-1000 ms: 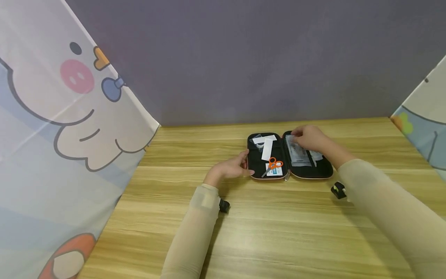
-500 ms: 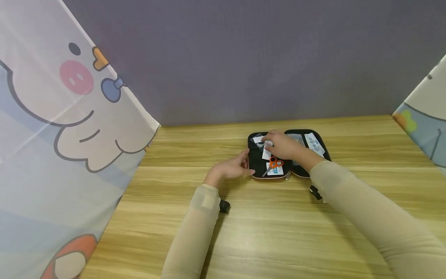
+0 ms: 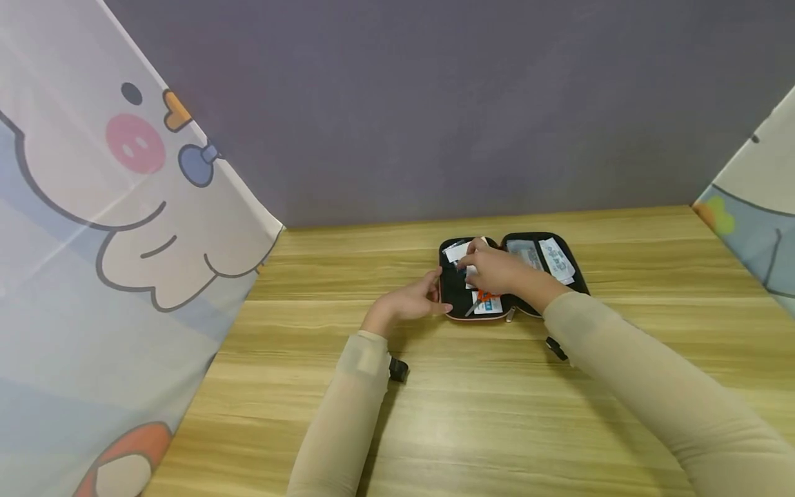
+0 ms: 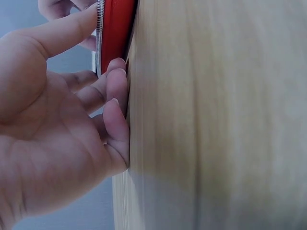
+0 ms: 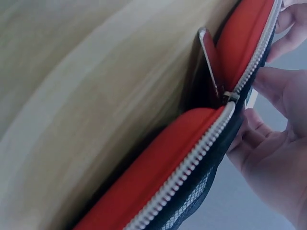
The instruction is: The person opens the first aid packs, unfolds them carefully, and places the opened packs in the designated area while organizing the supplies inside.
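- The card (image 3: pixel 493 305) in the left half of the case (image 3: pixel 456 295) carries blue print on white, too small to read.
- White packets (image 3: pixel 556 259) in the right half bear blue-grey print, likewise illegible; a translucent pouch (image 3: pixel 524 250) lies beside them.
- The case lies spread open on the wooden surface (image 3: pixel 459 428), its red outer shell and silvery zip plain in both wrist views; the zip's pull (image 5: pixel 209 57) sits where the halves meet.
- The left hand (image 3: pixel 406 301) reaches in from the left, palm turned inward. Its grip is on the left edge: thumb on the zipped rim, other fingers curled low against the shell, near the wood.
- The right hand (image 3: pixel 495 270) arches over the left half, fingers bent and pointing down and left. Its grip is partly closed above white paper; whether it pinches any cannot be told.
- Orange-handled scissors (image 3: pixel 487 295) lie partly on the card, just below the right hand.
- A white strip (image 3: pixel 456 251) lies at the far end of that half.
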The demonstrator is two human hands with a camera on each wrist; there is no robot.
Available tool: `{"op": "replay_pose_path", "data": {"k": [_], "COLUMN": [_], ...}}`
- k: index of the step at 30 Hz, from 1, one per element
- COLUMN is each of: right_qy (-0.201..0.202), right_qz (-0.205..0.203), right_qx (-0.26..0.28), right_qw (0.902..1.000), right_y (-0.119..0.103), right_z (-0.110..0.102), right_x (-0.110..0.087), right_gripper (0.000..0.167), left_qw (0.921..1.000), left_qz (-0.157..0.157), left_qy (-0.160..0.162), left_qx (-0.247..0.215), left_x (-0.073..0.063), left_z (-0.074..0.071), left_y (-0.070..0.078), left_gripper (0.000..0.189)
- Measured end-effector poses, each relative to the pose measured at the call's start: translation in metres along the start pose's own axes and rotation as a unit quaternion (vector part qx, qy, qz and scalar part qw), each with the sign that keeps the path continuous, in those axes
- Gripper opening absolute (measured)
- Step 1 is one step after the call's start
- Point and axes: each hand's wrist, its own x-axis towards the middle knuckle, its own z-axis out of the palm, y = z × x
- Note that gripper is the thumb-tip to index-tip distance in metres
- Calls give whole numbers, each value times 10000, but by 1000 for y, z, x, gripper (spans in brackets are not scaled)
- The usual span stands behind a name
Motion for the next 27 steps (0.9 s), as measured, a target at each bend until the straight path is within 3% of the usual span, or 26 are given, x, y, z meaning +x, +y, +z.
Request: {"op": "replay_pose_path", "data": {"k": [8,19,27], "right_qy": [254,265,186], "right_qz": [348,1059,1087], "right_qx": [-96,75,-311], "right_qw": [9990,9940,9934], "right_y": [5,5,2], "right_z": [4,5,6], "right_x": [5,18,25], "right_gripper": [51,69,84], "left_qw": [10000,10000,10000], "left_qz": [39,-9,0], "left_qy": [-3,11,52], "left_qx": [-11,-50,15], "left_x": [3,4,2], "left_z": [1,3,2], "left_y": [3,-1,1], "left_gripper": [96,96,96]}}
